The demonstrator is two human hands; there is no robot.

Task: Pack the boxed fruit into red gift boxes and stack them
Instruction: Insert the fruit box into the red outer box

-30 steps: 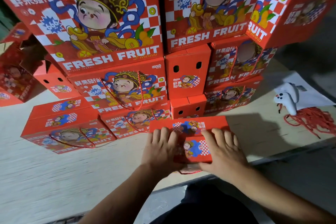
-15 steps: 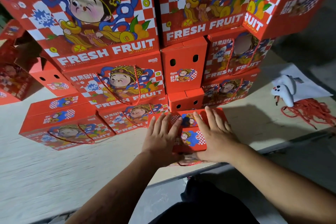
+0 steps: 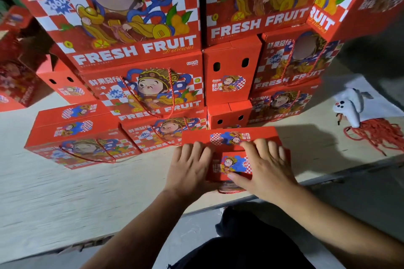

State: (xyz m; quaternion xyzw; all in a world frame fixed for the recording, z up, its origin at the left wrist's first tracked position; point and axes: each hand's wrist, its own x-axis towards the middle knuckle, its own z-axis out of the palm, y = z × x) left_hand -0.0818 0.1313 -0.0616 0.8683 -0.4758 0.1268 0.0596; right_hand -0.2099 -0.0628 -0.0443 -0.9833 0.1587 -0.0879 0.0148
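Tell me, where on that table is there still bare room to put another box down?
The widest bare stretch of the table lies left of the left hand, in front of the low gift box. A smaller patch sits right of the right hand, before the red cords and white gloves. Behind the box being closed, the stacked gift boxes crowd everything.

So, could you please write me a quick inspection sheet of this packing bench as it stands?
Surface: pale wooden bench, bare at left.
Job's things: red gift box near the front edge; stacked gift boxes behind it.
Clutter: white glue gun on white paper.
Grippers: left hand and right hand press flat on the box top.
Cables: heap of red cord handles at right.
Surroundings: grey floor.
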